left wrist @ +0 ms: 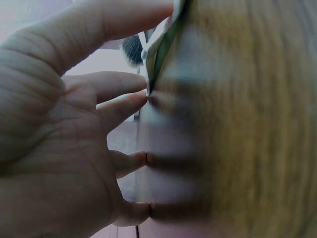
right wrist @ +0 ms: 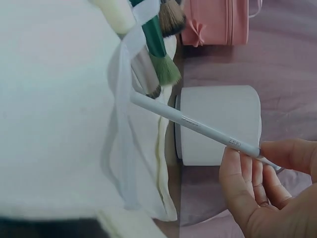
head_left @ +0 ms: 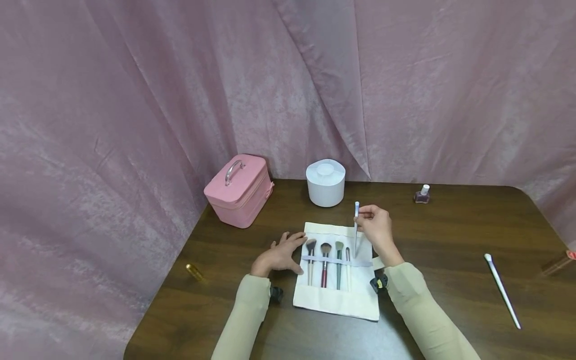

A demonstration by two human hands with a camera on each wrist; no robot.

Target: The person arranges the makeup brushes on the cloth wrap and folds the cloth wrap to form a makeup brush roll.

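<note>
Both forearms reach forward in pale sleeves. The left hand (head_left: 280,256) lies flat, palm down, fingers straight and slightly spread, tips pressing down. The right hand (head_left: 377,227) is raised with the wrist bent, its thumb and curled fingers (right wrist: 246,171) pinched together.

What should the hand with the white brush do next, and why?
Probably slide the white brush further down under the elastic band. The right hand pinches its top end and its tip is just at the band beside four tucked brushes, while the left hand presses on the cloth roll.
</note>
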